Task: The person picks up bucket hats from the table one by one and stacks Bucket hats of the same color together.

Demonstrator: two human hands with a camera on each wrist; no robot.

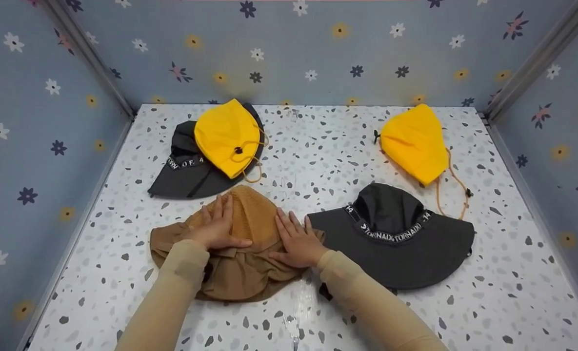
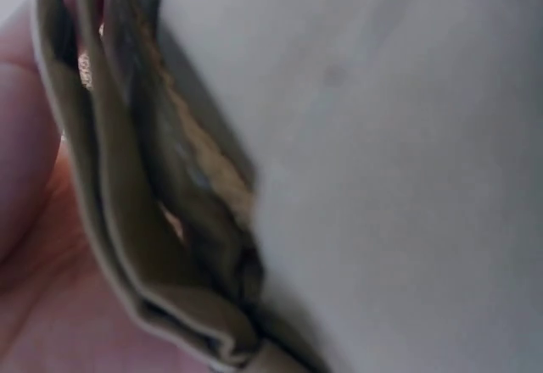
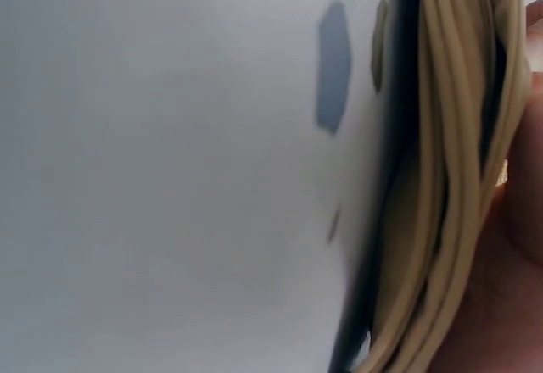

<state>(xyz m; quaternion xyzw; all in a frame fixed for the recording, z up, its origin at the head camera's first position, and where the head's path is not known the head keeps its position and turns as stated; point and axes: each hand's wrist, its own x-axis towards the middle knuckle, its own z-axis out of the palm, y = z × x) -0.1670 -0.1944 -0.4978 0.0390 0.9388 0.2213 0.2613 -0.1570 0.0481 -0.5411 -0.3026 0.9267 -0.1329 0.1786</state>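
Note:
A brown hat (image 1: 245, 280) with a lighter tan mesh crown (image 1: 253, 214) lies partly flattened on the table near the front. My left hand (image 1: 216, 228) rests on its left side with fingers extended and the thumb reaching across the crown. On the right side of the same hat lies my right hand (image 1: 298, 243), its fingers spread and straight. Folded layers of the hat's fabric (image 2: 119, 195) run beside the palm in the left wrist view. The right wrist view shows stacked brim edges (image 3: 450, 136) against the hand.
A dark grey hat (image 1: 396, 263) with lettered trim lies right of the brown one, close to my right hand. Behind left, a yellow hat (image 1: 225, 131) sits on another dark grey hat (image 1: 186, 185). A second yellow hat (image 1: 413, 146) with a cord lies behind right. Flowered walls (image 1: 308, 53) enclose the table.

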